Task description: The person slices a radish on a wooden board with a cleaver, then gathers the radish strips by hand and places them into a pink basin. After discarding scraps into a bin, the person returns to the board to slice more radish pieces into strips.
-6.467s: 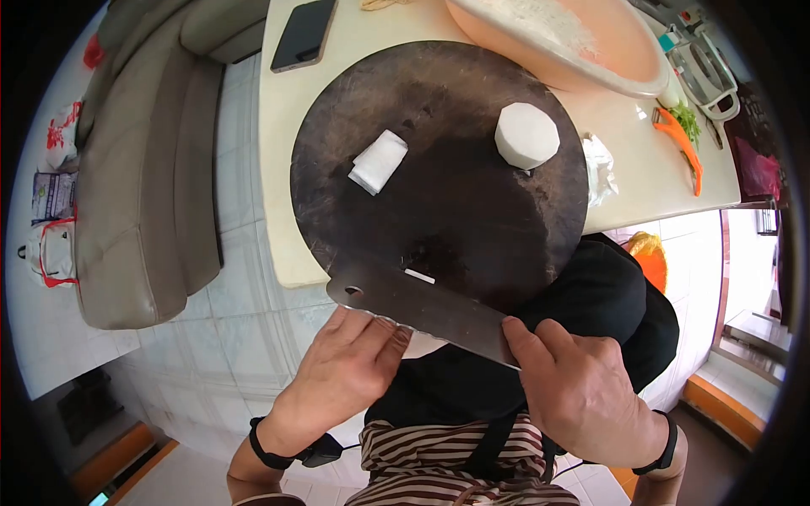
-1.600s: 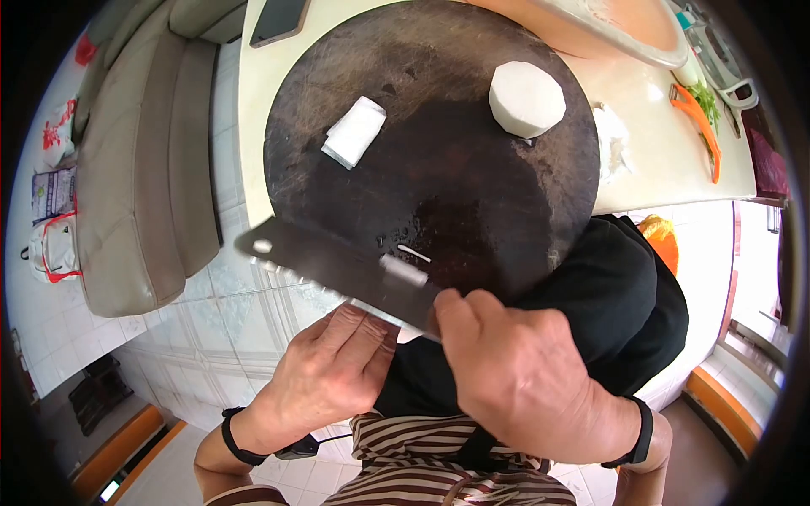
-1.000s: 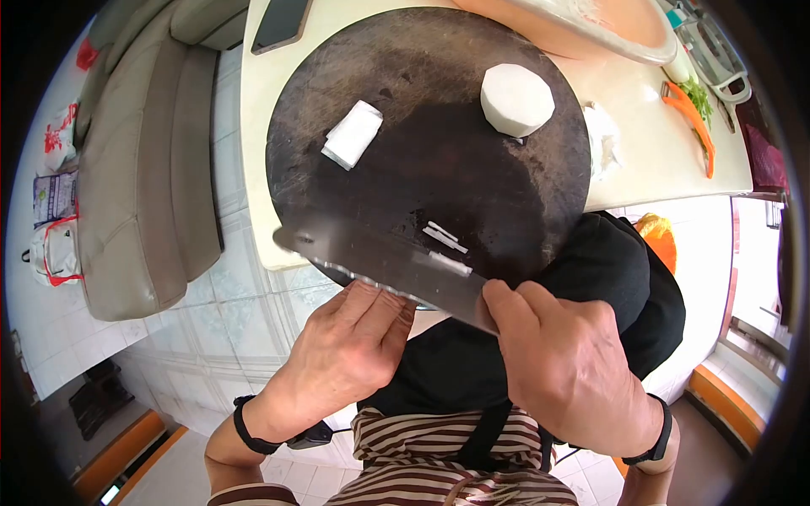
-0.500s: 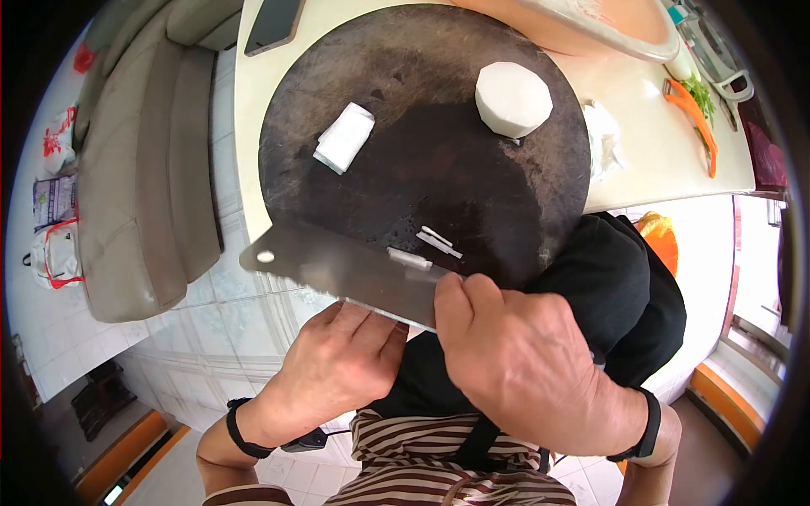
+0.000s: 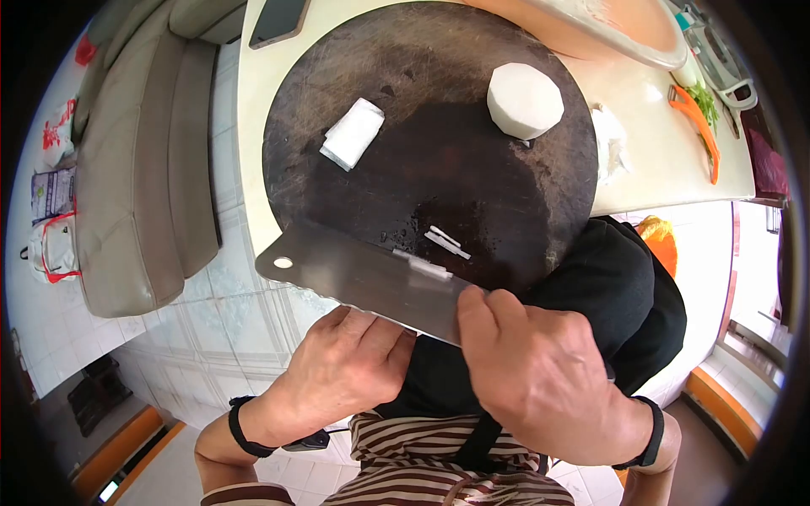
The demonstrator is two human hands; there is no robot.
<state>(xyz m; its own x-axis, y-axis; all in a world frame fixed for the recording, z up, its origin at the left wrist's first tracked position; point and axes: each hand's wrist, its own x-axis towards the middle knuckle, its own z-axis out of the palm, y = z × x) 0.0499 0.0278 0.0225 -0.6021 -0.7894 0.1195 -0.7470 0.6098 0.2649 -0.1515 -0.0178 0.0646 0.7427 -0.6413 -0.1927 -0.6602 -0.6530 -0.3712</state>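
My right hand (image 5: 536, 367) is wrapped round the handle end of a wide cleaver (image 5: 363, 274), whose blade lies slanted over the near edge of the round dark chopping board (image 5: 337, 76). Bent fingers of my left hand (image 5: 350, 358) press together at the blade's near edge; what they hold, if anything, is hidden below it. White slivers (image 5: 429, 268) rest on the blade, and thin white strips (image 5: 447, 243) lie on the board just beyond. A stack of white slices (image 5: 353, 135) sits at the board's left, a thick white peeled chunk (image 5: 525, 101) at its right.
Beyond the board are a phone (image 5: 278, 21) at the left and a large pinkish basin (image 5: 624, 34) at the right. An orange peeler (image 5: 699, 126) lies by green leaves (image 5: 702, 99) on the table. A grey sofa (image 5: 143, 169) stands at the left.
The cleaver and my right hand have shifted slightly right and towards me. The board and white pieces appear a little further right in view.
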